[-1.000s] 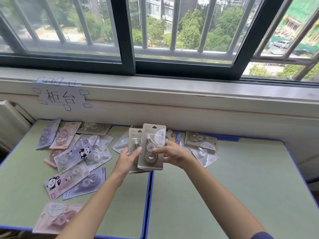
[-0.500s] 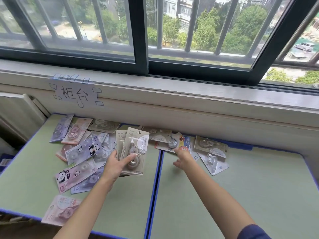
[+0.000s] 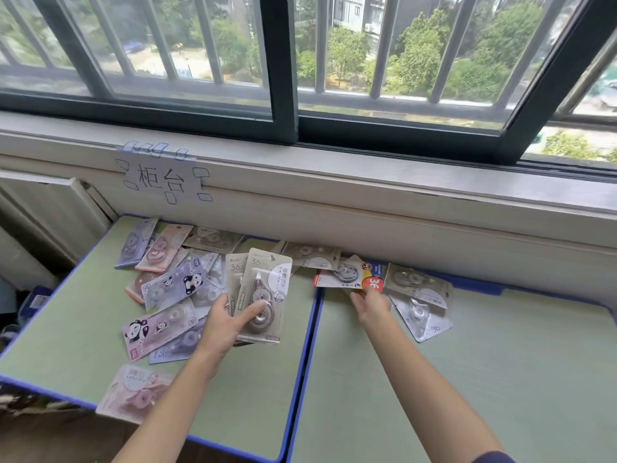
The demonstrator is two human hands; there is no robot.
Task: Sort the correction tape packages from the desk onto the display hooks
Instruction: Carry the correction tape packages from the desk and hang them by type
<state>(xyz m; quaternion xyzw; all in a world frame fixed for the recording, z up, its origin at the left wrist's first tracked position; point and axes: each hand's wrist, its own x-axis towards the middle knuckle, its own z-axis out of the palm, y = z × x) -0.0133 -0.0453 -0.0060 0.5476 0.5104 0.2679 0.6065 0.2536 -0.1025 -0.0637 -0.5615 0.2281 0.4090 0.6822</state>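
Left hand (image 3: pixel 222 324) grips a small stack of beige correction tape packages (image 3: pixel 262 295), thumb across the front blister, cards held upright and fanned slightly above the surface (image 3: pixel 500 379). At least two cards are in the stack; the front one overlaps the rear.

Right hand (image 3: pixel 369 304) is down on the red-and-blue package (image 3: pixel 347 275), fingers curled at its near edge. Whether it has pinched the card or only touches it cannot be told.

Landmark taken: the blue seam (image 3: pixel 312 329) between the two green tops. Left of the seam lies the main scatter, including the panda-print packages (image 3: pixel 173 285) and a pink package (image 3: pixel 133 392) at the near edge. Right of the seam, against the wall, lie the red-and-blue package and the grey packages (image 3: pixel 417 289). No display hooks are in view.

Judgement on the step: collecting like with like before hanging. The right hand would do well to lift the card by its edge, not the blister, and keep the hang holes aligned at the top of the stack. The red-and-blue card is a different design from the beige stack, so it likely belongs apart.

Legible writing: "36" on both beige cards, on the red-and-blue card and on a grey card right of the seam. A taped paper sign (image 3: pixel 162 180) on the wall, left of the seam, reads "柜台". Brand names are too small to read.
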